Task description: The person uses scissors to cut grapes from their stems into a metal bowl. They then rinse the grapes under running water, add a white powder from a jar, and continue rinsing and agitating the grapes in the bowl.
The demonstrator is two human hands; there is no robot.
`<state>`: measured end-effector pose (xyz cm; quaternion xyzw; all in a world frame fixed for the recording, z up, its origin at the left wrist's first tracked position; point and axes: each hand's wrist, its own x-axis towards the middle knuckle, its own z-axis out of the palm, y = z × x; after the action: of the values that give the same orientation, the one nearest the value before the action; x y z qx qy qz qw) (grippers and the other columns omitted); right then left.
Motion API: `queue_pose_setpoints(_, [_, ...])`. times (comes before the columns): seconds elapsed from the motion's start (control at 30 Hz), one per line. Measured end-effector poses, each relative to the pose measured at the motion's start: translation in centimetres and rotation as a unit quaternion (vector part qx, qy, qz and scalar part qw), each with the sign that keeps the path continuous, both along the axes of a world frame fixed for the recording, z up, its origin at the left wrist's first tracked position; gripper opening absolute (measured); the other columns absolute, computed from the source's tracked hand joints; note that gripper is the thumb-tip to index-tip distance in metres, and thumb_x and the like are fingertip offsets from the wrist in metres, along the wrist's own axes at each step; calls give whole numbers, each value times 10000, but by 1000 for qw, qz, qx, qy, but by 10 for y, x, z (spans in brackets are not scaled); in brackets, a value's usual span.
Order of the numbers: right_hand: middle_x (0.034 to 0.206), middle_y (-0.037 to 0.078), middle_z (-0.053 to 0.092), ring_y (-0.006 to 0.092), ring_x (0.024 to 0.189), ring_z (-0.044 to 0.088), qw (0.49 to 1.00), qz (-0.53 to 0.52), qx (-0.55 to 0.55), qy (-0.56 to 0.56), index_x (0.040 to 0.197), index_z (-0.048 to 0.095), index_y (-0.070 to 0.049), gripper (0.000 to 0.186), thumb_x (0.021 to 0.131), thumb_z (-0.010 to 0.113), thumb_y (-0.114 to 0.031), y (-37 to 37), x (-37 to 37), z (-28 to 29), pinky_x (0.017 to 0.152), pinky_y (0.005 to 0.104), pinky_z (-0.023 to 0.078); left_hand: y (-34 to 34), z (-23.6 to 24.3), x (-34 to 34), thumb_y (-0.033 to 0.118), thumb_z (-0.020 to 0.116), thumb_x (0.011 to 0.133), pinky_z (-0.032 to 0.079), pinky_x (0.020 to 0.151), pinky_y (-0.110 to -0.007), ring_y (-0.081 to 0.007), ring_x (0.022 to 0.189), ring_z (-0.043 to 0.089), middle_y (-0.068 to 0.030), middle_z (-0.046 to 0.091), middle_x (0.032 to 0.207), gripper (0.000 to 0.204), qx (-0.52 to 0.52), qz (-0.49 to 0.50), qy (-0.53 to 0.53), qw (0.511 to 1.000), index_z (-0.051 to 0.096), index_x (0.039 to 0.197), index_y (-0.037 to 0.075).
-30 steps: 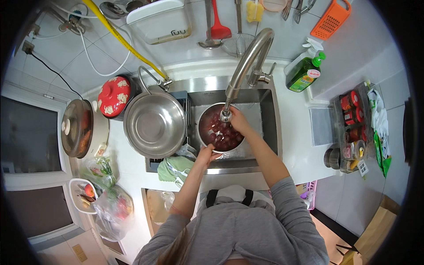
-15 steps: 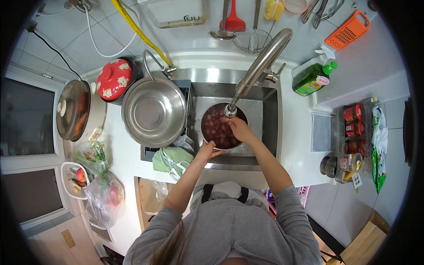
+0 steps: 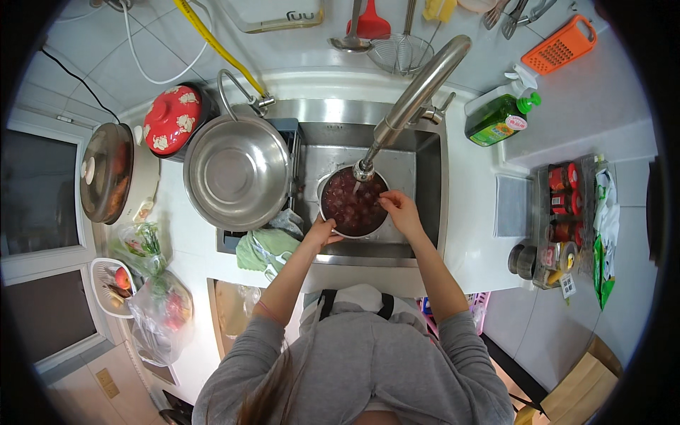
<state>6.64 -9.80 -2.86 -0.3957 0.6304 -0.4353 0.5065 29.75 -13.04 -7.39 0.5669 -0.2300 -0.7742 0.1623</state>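
Observation:
A round pot with a pale rim stands in the steel sink. It is full of dark red, round fruits in water; their exact kind is hard to make out. My left hand grips the pot at its near left rim, thumb on top and fingers underneath. At the right rim, my right hand has its thumb and fingers pressed together on the edge. Over the pot hangs the faucet, with a thin stream of water falling from its spout.
Left of the sink, a large steel basin rests on a dark rack, with a green cloth near it. A red-lidded pot stands behind. Green soap bottle and a rack of jars are at right.
My right hand has drawn back from among the fruits to the pot's right rim. The left hand still holds the pot. The whole view has shifted slightly.

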Motion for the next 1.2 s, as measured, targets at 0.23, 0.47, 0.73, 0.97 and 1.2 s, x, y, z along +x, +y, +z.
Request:
queue_pose_setpoints(0.23, [732, 15, 569, 74, 662, 515, 996, -60, 28, 54, 970, 590, 25, 150, 905, 533, -97, 25, -9, -23, 613, 216, 433, 5, -49, -15, 27, 435, 808, 528, 819, -446, -297, 1005, 579, -122, 511, 1179, 494, 66, -12, -7, 998, 323, 1282, 114])
queue_pose_setpoints(0.47, [774, 38, 590, 95, 686, 549, 994, -73, 77, -36, 991, 579, 15, 160, 911, 513, -107, 40, -10, -46, 642, 230, 465, 5, -94, -22, 46, 488, 833, 534, 794, -464, -286, 1035, 574, -114, 519, 1179, 432, 95, -40, -58, 993, 395, 1251, 99])
queue_pose_setpoints(0.73, [942, 116, 622, 189, 831, 601, 982, -101, 156, -39, 1107, 541, 12, 296, 887, 549, -186, 33, 3, -94, 757, 291, 482, -6, -84, -20, 203, 566, 877, 462, 792, -290, -241, 863, 585, -99, 600, 1035, 381, -462, -184, -497, 711, 491, 1192, 1])
queue_pose_setpoints(0.97, [1239, 268, 459, 390, 1191, 429, 960, -134, 234, 74, 1299, 399, -32, 589, 833, 565, -352, -4, 40, -152, 998, 430, 345, -25, -144, -37, 145, 511, 894, 437, 804, -337, -255, 857, 572, -124, 613, 948, 293, -356, -153, -185, 903, 546, 1145, -3])
queue_pose_setpoints(1.2, [1268, 287, 421, 436, 1200, 385, 936, -189, 258, 144, 1359, 289, -5, 729, 829, 542, -437, -33, 62, -176, 1015, 482, 305, -51, -121, -66, 282, 489, 907, 325, 989, -420, -421, 1135, 436, -277, 466, 1202, 545, -409, -287, -282, 819, 324, 1342, -3])
